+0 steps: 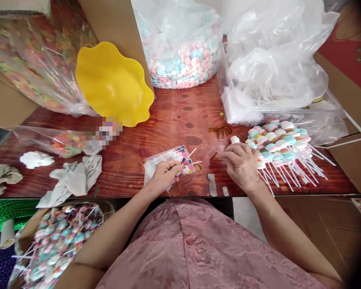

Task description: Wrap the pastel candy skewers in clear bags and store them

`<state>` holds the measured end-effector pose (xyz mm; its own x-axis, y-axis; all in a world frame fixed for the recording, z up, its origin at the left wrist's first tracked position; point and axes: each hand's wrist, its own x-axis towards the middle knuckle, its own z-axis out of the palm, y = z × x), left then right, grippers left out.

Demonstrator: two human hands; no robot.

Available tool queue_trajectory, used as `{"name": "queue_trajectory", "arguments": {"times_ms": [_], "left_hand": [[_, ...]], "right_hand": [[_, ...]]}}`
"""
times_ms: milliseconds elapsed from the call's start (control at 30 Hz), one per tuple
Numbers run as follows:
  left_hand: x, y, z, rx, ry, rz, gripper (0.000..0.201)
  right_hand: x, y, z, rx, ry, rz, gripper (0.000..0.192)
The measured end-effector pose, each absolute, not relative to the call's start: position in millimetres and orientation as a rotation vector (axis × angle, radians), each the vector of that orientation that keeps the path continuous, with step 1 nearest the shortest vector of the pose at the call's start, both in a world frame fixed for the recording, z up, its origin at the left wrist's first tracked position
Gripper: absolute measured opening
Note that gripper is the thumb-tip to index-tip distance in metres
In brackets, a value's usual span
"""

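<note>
My left hand (164, 174) rests on a stack of small clear printed bags (171, 158) on the wooden table (174, 116), with its fingers pinched on the top bag next to a white stick (191, 153). My right hand (240, 164) lies palm down at the near edge of a pile of pastel candy skewers on white sticks (278, 144), its fingertips touching the nearest candy piece. I cannot tell whether it grips one.
A yellow wavy bowl (112, 84) leans at the back left. A big plastic bag of pastel candies (180, 52) and crumpled clear bags (273, 68) stand behind. Grey cloths (75, 178) lie left. A basket of wrapped skewers (57, 241) sits below the table's left edge.
</note>
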<state>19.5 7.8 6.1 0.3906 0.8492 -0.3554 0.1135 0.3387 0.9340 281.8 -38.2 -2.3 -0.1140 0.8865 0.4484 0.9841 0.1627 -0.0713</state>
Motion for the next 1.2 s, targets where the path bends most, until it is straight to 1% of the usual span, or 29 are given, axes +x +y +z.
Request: {"name": "queue_trajectory", "arguments": {"times_ms": [200, 267, 433, 567, 633, 700, 767, 833, 933, 1033, 1100, 1200], "left_hand": [[18, 13, 12, 1.106, 1.068, 0.614, 0.037], [19, 13, 12, 1.116, 1.050, 0.604, 0.040], [18, 13, 8, 1.097, 1.070, 0.614, 0.037], [19, 13, 0, 1.130, 1.042, 0.590, 0.035], [20, 13, -3, 1.149, 1.032, 0.574, 0.036], [20, 13, -4, 1.157, 1.038, 0.561, 0.037], [19, 13, -3, 1.161, 1.049, 0.564, 0.038], [16, 14, -3, 1.163, 1.051, 0.579, 0.037], [12, 14, -4, 1.159, 1.054, 0.590, 0.036], [15, 13, -6, 1.149, 1.052, 0.563, 0.035], [19, 12, -5, 1.168, 1.037, 0.536, 0.033], [26, 13, -4, 1.203, 1.019, 0.518, 0.029]], "right_hand": [[277, -30, 7, -1.524, -1.922, 0.094, 0.019], [276, -29, 8, -1.576, -1.892, 0.090, 0.018], [269, -31, -2, -1.863, -2.130, -0.122, 0.021], [253, -32, -14, -1.929, -2.193, -0.196, 0.019], [250, -29, -17, -1.933, -2.188, -0.172, 0.020], [253, -27, -20, -1.845, -2.193, -0.031, 0.020], [261, -27, -21, -1.687, -2.100, 0.174, 0.019], [269, -30, -20, -1.576, -1.860, 0.315, 0.016], [273, -37, -13, -1.548, -1.504, 0.409, 0.013], [264, -42, 1, -1.482, -1.309, 0.544, 0.011], [255, -38, 8, -1.426, -1.229, 0.581, 0.009], [247, -26, 13, -1.403, -1.241, 0.603, 0.013]]}}
